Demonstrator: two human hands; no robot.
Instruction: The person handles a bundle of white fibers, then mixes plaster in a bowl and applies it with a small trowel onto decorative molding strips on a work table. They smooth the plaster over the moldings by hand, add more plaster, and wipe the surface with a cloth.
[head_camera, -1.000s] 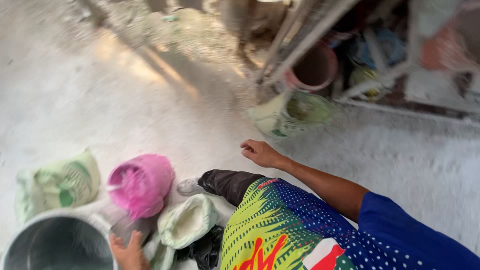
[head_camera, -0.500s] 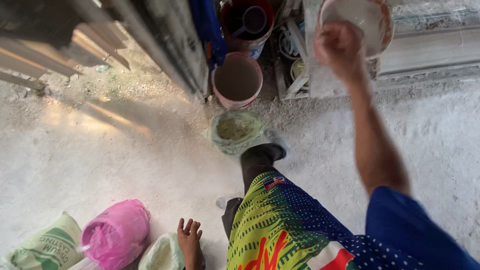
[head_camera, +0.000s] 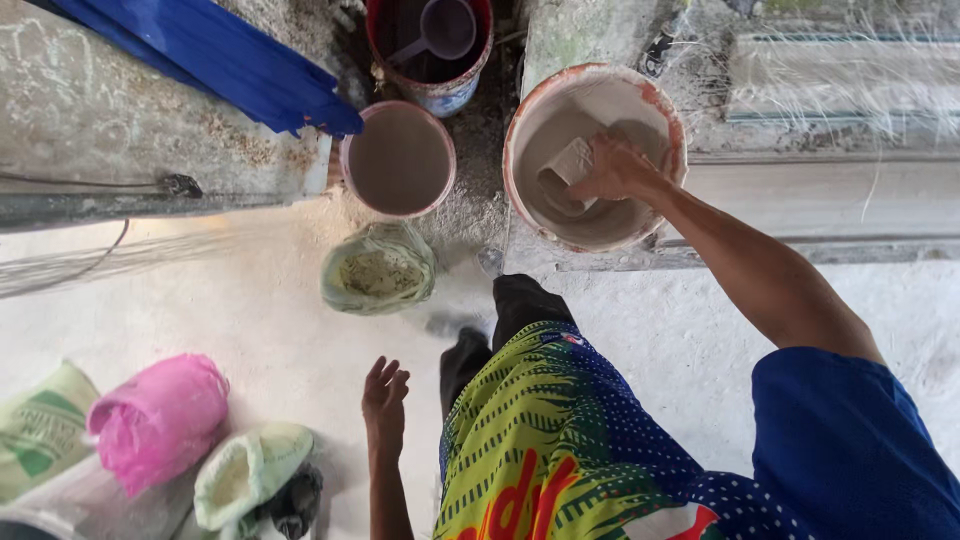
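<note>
My right hand (head_camera: 618, 168) reaches into a round orange-rimmed basin (head_camera: 520, 128) coated in grey plaster and grips a pale flat scraper (head_camera: 570, 162) lying inside it. My left hand (head_camera: 385, 402) hangs free above the white floor with its fingers spread, holding nothing. It is nearest a pale green bag of white powder (head_camera: 248, 480) and a pink bag (head_camera: 160, 420). My legs in patterned yellow, green and blue shorts (head_camera: 540, 440) fill the bottom centre.
A pink bucket (head_camera: 398, 160) of grey liquid stands left of the basin. Behind it is a red bucket (head_camera: 432, 45) holding a scoop. An open green sack (head_camera: 378, 270) sits on the floor. Blue sheeting (head_camera: 230, 65) drapes a concrete wall.
The view has swung toward the wall and buckets. My right hand rose from near the floor and went into the basin, closing on the scraper. My left hand left the bags.
</note>
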